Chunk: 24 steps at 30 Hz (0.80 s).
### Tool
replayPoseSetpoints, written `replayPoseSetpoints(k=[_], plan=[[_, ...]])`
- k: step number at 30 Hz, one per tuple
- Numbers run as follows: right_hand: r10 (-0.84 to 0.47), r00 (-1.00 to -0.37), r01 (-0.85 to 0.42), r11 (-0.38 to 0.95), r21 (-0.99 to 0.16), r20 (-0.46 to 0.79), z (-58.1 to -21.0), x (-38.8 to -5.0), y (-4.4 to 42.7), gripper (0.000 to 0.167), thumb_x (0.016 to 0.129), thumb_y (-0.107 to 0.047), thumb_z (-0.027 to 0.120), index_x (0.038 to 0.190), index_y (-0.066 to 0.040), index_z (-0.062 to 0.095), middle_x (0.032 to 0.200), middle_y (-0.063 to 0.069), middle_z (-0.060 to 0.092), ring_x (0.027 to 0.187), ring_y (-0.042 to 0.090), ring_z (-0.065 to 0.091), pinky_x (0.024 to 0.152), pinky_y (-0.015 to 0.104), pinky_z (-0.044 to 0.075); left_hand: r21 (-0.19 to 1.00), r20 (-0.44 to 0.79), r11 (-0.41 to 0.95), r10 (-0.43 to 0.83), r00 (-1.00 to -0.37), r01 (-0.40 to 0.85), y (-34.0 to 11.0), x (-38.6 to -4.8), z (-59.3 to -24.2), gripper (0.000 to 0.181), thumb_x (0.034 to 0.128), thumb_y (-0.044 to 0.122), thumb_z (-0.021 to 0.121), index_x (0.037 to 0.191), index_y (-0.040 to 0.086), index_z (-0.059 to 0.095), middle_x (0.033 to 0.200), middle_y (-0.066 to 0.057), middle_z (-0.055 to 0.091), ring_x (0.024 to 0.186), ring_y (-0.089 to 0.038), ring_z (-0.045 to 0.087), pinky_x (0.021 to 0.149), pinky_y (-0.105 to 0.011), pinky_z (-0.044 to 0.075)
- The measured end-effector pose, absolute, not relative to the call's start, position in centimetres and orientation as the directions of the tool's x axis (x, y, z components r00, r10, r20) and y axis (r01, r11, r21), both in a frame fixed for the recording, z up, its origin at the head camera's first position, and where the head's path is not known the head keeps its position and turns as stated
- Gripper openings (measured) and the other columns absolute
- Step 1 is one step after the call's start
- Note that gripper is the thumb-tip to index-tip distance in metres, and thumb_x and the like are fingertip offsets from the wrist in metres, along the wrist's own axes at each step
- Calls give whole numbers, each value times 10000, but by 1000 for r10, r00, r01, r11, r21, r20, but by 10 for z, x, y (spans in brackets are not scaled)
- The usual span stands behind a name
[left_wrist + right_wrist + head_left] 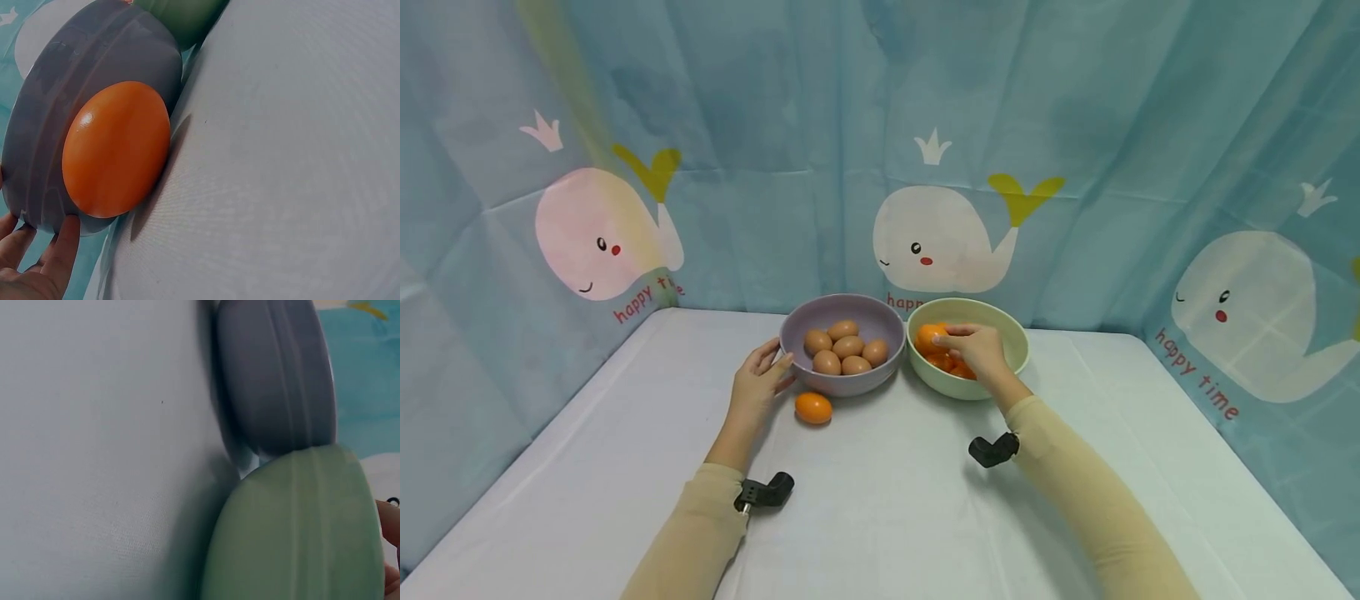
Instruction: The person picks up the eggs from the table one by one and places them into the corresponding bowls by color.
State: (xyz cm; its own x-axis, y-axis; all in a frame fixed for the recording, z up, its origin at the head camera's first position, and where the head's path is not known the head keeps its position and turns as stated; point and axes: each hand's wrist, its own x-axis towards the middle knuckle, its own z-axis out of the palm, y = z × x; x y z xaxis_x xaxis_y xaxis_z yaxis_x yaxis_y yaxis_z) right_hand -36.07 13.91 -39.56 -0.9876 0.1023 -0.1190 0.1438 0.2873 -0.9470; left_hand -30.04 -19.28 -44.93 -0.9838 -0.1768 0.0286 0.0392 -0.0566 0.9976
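A purple bowl (844,385) holds several brown eggs (847,347). At its left side my left hand (756,385) touches the bowl, fingers fairly straight against the wall and rim. A glossy orange egg (813,408) lies on the table just in front of this bowl; in the left wrist view the orange egg (117,150) looks large and smooth. My right hand (976,348) pinches another orange egg (929,337) over the light green bowl (1011,333). More orange eggs (942,362) lie inside that bowl. The right wrist view hides the pinched egg behind the green bowl (294,531).
The two bowls stand side by side, touching or nearly so, near the back edge of a white-covered table (880,517). Behind and at both sides hangs a blue curtain (760,233) with whale prints. A black wrist camera (767,490) sits on the left sleeve.
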Motion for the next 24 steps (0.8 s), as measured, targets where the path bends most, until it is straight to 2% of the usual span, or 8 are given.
replayPoseSetpoints(k=[6, 11, 20, 24], plan=[[95, -988, 143, 321, -936, -118, -402, -369, 141, 442, 836, -229, 814, 1205, -14, 700, 1334, 152, 629, 798, 96, 663, 790, 182, 608, 997, 34, -60, -169, -985, 44, -193, -301, -451, 607, 1001, 220, 604, 1539, 97, 352, 1647, -37, 268, 1462, -220, 386, 1079, -399, 496], [67, -991, 135, 364, -922, -118, -403, -370, 138, 434, 825, -204, 821, 1198, -16, 702, 1288, 162, 650, 750, 80, 649, 708, 163, 596, 998, 33, -53, -176, -984, 43, -193, -300, -449, 592, 1007, 210, 594, 1536, 92, 357, 1645, -42, 272, 1458, -218, 390, 1052, -369, 514], [42, -997, 80, 499, -863, -68, -403, -368, 137, 405, 809, -217, 835, 1146, -19, 728, 1266, 152, 665, 1021, 148, 561, 672, 87, 470, 998, 37, -43, -177, -984, 45, -193, -299, -448, 579, 1011, 201, 588, 1532, 85, 363, 1642, -59, 281, 1460, -228, 389, 1045, -363, 519], [36, -996, 84, 524, -847, -76, -403, -368, 137, 391, 816, -216, 830, 1145, -26, 734, 1280, 149, 656, 1051, 177, 546, 726, 131, 491, 998, 36, -39, -176, -984, 43, -193, -300, -449, 586, 1008, 206, 592, 1533, 87, 361, 1641, -61, 284, 1455, -233, 397, 1048, -372, 513]])
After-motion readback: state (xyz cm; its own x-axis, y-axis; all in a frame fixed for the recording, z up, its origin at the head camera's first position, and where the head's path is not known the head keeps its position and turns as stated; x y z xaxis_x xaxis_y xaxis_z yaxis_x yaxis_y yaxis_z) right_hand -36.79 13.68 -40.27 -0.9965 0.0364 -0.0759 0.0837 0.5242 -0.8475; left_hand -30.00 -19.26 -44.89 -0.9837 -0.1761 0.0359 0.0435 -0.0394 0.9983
